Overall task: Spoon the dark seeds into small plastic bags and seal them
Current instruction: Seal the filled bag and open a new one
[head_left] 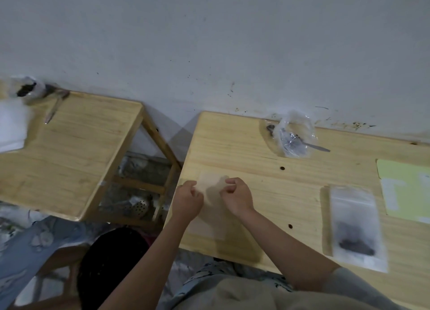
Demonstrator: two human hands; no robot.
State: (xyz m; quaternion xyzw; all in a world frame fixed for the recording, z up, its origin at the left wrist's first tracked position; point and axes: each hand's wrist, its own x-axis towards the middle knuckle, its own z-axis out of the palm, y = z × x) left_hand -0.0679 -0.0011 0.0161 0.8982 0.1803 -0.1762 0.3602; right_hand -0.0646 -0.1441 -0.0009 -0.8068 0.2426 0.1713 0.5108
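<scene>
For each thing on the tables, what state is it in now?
left hand: pinches the empty bag
right hand: pinches the empty bag
empty bag: flat, unfilled
filled bag: lying flat, seeds inside
seed bag: open, spoon inside

Filled bag (pixel 356 228) blurred; contents unclear.

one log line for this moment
step: opening empty bag | left hand: pinching bag | right hand: pinching bag | filled bag: on table | spoon: in seed bag
</scene>
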